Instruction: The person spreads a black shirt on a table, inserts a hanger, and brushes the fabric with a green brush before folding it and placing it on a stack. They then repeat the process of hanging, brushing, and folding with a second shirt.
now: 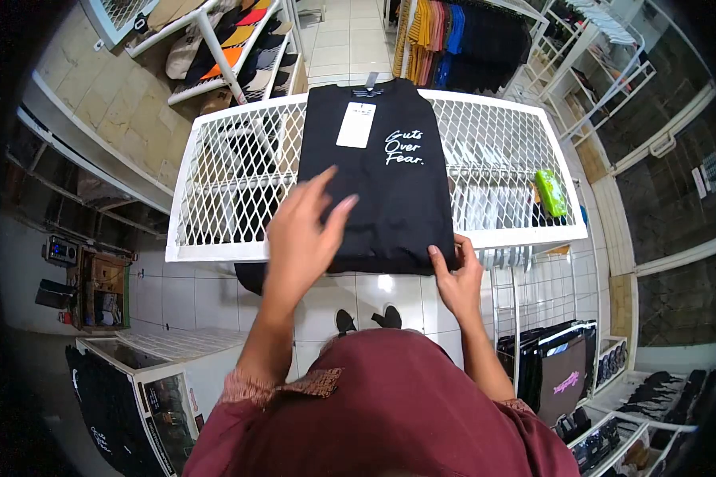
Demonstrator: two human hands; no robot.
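Note:
A folded black T-shirt with white lettering and a white hang tag lies on a white mesh-topped table, its collar at the far side. My left hand, slightly blurred, is over the shirt's left part with thumb and fingers spread. At the near right corner my right hand pinches the shirt's edge, thumb on top and fingers along the side. Some dark cloth hangs past the table's near edge on the left.
A green packet lies at the table's right end. Slanted shelves of caps stand at the far left, and a rack of hanging shirts at the back. Below right is a rack of dark packaged garments; a white cabinet stands below left.

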